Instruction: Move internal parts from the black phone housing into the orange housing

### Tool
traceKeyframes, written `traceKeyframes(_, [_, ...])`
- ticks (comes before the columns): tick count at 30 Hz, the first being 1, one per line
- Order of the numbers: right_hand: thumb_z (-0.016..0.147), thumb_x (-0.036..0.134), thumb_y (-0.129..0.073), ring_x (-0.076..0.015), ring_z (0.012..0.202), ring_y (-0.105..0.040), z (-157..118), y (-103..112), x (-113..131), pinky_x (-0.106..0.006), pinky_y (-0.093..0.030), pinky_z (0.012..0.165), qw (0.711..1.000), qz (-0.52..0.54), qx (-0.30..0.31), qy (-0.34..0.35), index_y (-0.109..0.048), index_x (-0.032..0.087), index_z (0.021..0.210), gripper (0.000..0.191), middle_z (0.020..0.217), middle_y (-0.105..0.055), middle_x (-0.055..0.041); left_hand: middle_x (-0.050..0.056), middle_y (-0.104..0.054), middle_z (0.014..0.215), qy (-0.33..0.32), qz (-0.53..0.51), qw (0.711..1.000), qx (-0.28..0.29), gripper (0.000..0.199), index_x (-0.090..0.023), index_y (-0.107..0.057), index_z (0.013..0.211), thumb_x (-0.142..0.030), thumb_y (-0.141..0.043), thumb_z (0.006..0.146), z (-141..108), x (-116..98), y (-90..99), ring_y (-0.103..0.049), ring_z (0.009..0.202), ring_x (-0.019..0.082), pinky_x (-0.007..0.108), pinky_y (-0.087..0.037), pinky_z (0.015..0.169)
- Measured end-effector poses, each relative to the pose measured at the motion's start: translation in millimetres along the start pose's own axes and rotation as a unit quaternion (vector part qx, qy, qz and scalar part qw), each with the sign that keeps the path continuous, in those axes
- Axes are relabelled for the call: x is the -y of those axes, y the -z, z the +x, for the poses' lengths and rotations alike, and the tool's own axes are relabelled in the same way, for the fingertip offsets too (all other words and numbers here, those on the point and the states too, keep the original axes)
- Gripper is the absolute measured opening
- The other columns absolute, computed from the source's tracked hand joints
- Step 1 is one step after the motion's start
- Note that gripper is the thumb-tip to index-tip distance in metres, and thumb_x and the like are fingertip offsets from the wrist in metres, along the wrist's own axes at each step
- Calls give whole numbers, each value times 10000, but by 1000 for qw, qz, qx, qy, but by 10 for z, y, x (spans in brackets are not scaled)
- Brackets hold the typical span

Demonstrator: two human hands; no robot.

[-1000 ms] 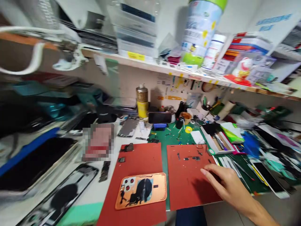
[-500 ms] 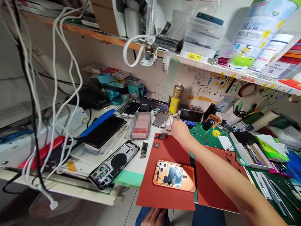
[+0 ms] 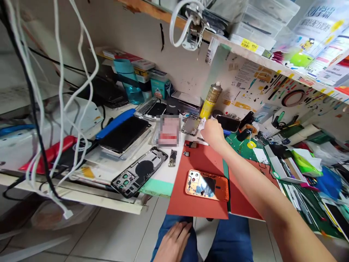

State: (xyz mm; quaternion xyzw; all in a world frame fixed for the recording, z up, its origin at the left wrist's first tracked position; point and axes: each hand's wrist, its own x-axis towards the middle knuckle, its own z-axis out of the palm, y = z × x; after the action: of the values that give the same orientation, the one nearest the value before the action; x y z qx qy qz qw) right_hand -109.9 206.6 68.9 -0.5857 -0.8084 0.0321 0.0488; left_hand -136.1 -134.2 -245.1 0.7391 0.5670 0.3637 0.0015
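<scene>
My left hand (image 3: 174, 240) lies flat on my thigh, fingers stretched out, holding nothing. Past the red mat (image 3: 200, 160), my right hand (image 3: 213, 133) is closed, its fingertips mostly turned away from view. A small white piece (image 3: 202, 124) shows beside its fingers; whether they grip it I cannot tell. Left of that hand lies a metal phone plate (image 3: 191, 125). An orange phone housing (image 3: 207, 185) rests on the mat under my right forearm's left side. Two small phone parts sit at the mat's far left corner, among them a dark module (image 3: 191, 145).
A yellow spray can (image 3: 211, 99) stands behind my right hand. To the left lie a black phone frame (image 3: 139, 171), a circuit board (image 3: 172, 158) and a dark phone screen (image 3: 125, 134). White cables (image 3: 61, 91) hang at far left. Tweezers and tools (image 3: 300, 203) lie right.
The view has tilted downward, so more of my left hand and legs shows. My right hand stays at the far side of the mat, closed.
</scene>
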Motion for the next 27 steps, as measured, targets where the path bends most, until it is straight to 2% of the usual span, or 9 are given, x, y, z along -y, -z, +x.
traceKeyframes(3, [970, 195, -672, -245, 924, -710, -553, 241, -358, -332, -512, 792, 998, 63, -18, 3, -764, 112, 973, 124, 1052, -775, -178, 51, -852, 1160, 17, -52, 998, 27, 358, -228, -673, 1417, -356, -426, 1192, 141, -185, 315, -844, 1026, 182, 234, -678, 909])
traceKeyframes(6, [1013, 375, -649, -201, 798, -682, -1462, 270, -804, -307, -514, 708, 985, 170, -16, -3, -761, 171, 974, 236, 899, -773, -80, 81, -829, 1194, 57, -93, 994, 24, 301, -224, -624, 1439, -311, -510, 1174, 364, -451, 651, -823, 1100, 174, 221, -651, 958])
traceKeyframes(9, [866, 519, -868, -206, 722, -708, -2471, -14, -1093, -330, -584, 685, 832, 547, 39, -83, -777, 181, 903, 352, 837, -780, -75, 75, -809, 1136, 103, -189, 976, -15, 314, -237, -595, 1454, -305, -586, 1147, 674, -736, 911, -812, 935, 161, 237, -653, 904])
traceKeyframes(11, [770, 491, -979, -205, 696, -726, -3002, -267, -1146, -336, -611, 676, 724, 664, 67, -175, -797, 195, 1001, 417, 850, -799, -70, 81, -805, 1134, 70, -187, 980, -27, 347, -218, -568, 1482, -336, -565, 1155, 879, -884, 1012, -803, 900, 158, 237, -650, 889])
traceKeyframes(13, [741, 478, -1015, -212, 701, -740, -3339, -464, -1131, -332, -618, 654, 641, 724, 60, -246, -807, 202, 1040, 457, 864, -800, -63, 66, -800, 1094, 20, -175, 984, -4, 250, -217, -602, 1395, -244, -493, 1172, 1032, -980, 1068, -791, 921, 163, 244, -637, 886])
traceKeyframes(16, [774, 493, -998, -222, 688, -742, -3533, -594, -1107, -330, -619, 616, 580, 765, 47, -275, -814, 178, 985, 422, 815, -779, -70, 62, -780, 1016, -51, -161, 984, 62, 313, -187, -631, 1301, -137, -356, 1160, 1138, -1051, 1114, -765, 897, 171, 271, -622, 896])
traceKeyframes(20, [798, 450, -989, -211, 655, -733, -3562, -644, -1149, -313, -617, 601, 544, 784, 54, -293, -825, 174, 962, 360, 746, -757, -57, 48, -738, 886, -89, -91, 989, 77, 282, -165, -646, 1226, -113, -385, 1133, 1161, -1124, 1128, -725, 780, 192, 316, -599, 818])
traceKeyframes(23, [793, 417, -997, -211, 653, -743, -3587, -692, -1163, -311, -621, 600, 527, 794, 59, -297, -830, 167, 968, 348, 760, -772, -66, -11, -609, 724, -35, -125, 988, 81, 303, -216, -594, 969, -133, -367, 1153, 1183, -1176, 1102, -615, 603, 148, 277, -511, 633])
traceKeyframes(27, [737, 408, -1035, -212, 680, -767, -3610, -701, -1147, -315, -630, 618, 513, 807, 44, -290, -841, 177, 949, 369, 890, -825, -107, -44, -590, 697, 61, -272, 951, 137, 413, -237, -539, 870, -303, -322, 1215, 1221, -1172, 1093, -596, 569, 102, 233, -456, 564])
